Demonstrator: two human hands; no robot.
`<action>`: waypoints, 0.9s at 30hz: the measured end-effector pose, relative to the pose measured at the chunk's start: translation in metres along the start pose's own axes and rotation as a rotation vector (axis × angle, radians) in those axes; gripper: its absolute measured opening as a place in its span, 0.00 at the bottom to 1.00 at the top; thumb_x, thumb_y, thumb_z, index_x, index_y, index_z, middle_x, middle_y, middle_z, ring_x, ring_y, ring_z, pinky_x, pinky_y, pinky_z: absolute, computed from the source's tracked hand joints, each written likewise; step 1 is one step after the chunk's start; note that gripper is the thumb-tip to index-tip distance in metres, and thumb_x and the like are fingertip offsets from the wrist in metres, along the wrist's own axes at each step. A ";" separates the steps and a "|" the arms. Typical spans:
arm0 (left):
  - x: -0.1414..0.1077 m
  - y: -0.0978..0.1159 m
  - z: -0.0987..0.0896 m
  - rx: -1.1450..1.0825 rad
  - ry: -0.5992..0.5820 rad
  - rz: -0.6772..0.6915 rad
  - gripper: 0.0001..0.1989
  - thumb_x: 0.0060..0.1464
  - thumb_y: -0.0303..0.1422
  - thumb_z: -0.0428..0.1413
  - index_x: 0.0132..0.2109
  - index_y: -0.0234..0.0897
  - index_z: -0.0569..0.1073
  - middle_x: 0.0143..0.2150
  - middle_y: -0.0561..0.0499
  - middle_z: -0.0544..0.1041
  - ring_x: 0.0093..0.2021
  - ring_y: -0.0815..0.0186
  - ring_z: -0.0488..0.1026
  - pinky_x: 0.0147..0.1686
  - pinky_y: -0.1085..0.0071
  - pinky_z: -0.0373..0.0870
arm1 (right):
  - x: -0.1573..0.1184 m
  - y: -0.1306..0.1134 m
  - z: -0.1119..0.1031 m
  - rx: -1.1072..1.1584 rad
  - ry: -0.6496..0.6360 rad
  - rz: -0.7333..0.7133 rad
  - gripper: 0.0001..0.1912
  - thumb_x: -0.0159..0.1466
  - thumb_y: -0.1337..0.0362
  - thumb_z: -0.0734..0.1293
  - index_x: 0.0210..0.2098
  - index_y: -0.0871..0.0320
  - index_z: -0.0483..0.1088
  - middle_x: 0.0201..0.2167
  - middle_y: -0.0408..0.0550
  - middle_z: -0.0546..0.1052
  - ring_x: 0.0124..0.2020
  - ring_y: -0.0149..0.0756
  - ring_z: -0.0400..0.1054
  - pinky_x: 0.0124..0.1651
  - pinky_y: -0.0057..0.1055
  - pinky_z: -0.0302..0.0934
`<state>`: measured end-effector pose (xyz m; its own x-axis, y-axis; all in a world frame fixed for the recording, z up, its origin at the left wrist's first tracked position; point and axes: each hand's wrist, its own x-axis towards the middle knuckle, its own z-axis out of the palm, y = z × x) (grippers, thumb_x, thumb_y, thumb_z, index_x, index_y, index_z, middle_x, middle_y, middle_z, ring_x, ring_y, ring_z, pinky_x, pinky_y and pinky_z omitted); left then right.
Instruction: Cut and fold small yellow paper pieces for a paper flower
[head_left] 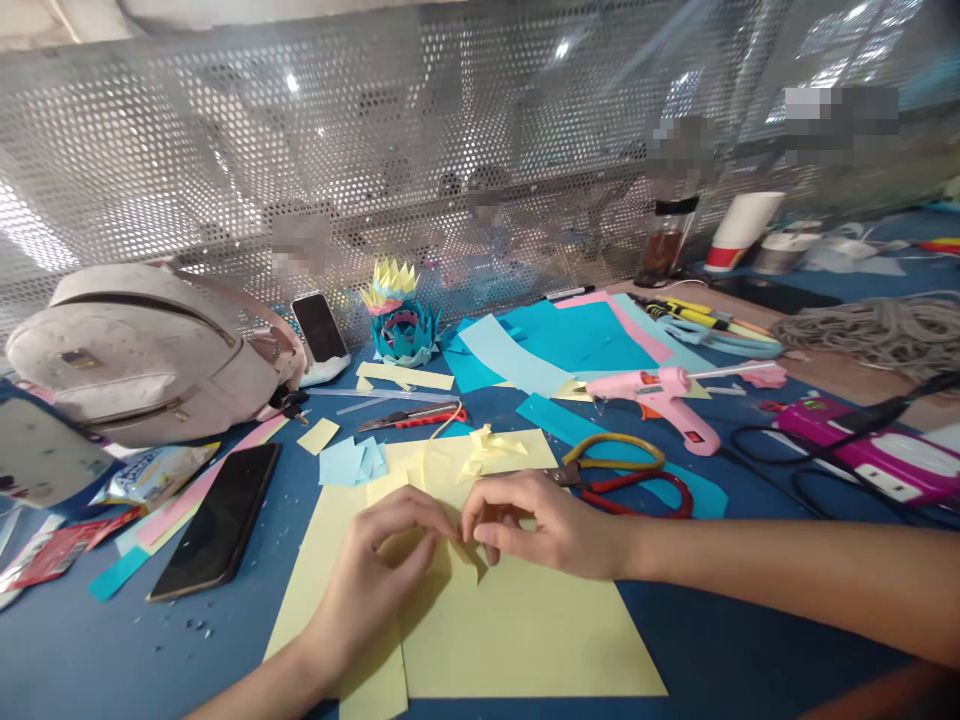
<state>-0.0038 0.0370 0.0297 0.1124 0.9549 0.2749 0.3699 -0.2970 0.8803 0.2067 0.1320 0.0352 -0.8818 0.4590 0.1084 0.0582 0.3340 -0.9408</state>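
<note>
Over a large yellow paper sheet (525,640) on the blue table, my left hand (386,560) pinches a small yellow paper piece (463,562), whose lower end points down between the hands. My right hand (536,525) is close beside it, fingers curled; its fingertips are near the piece, and whether they hold anything is too small to tell. Folded yellow pieces (487,450) lie just beyond the hands. Scissors (622,470) with yellow and red handles rest beside my right hand. Light blue paper squares (352,462) sit at the sheet's upper left corner.
A black phone (217,520) and a pale backpack (142,350) are on the left. A paper lotus model (403,325) stands at the back. On the right are a pink glue gun (667,400), a magenta power strip (855,450) with cables, and coiled rope (877,335).
</note>
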 end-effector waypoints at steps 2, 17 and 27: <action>0.000 0.000 0.002 -0.009 -0.001 0.038 0.14 0.60 0.23 0.53 0.37 0.44 0.81 0.38 0.54 0.79 0.40 0.68 0.76 0.43 0.75 0.70 | 0.002 -0.001 0.003 0.113 -0.003 0.054 0.11 0.67 0.57 0.70 0.40 0.59 0.70 0.31 0.44 0.76 0.31 0.33 0.73 0.31 0.26 0.60; 0.002 0.001 0.008 -0.075 0.031 0.005 0.11 0.59 0.25 0.58 0.47 0.45 0.76 0.42 0.53 0.75 0.43 0.66 0.72 0.46 0.72 0.68 | 0.011 0.004 0.015 0.379 0.019 0.184 0.32 0.45 0.52 0.83 0.41 0.58 0.68 0.29 0.39 0.74 0.31 0.29 0.67 0.33 0.26 0.60; -0.002 0.002 0.003 -0.138 0.007 -0.148 0.09 0.65 0.39 0.55 0.40 0.40 0.70 0.36 0.53 0.72 0.37 0.67 0.69 0.37 0.74 0.65 | 0.009 0.004 0.012 0.372 0.104 0.148 0.25 0.51 0.55 0.81 0.37 0.60 0.68 0.30 0.41 0.76 0.27 0.26 0.66 0.30 0.23 0.60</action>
<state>-0.0002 0.0341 0.0299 0.0599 0.9882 0.1409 0.2523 -0.1516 0.9557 0.1933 0.1271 0.0287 -0.8235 0.5668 -0.0227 -0.0091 -0.0532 -0.9985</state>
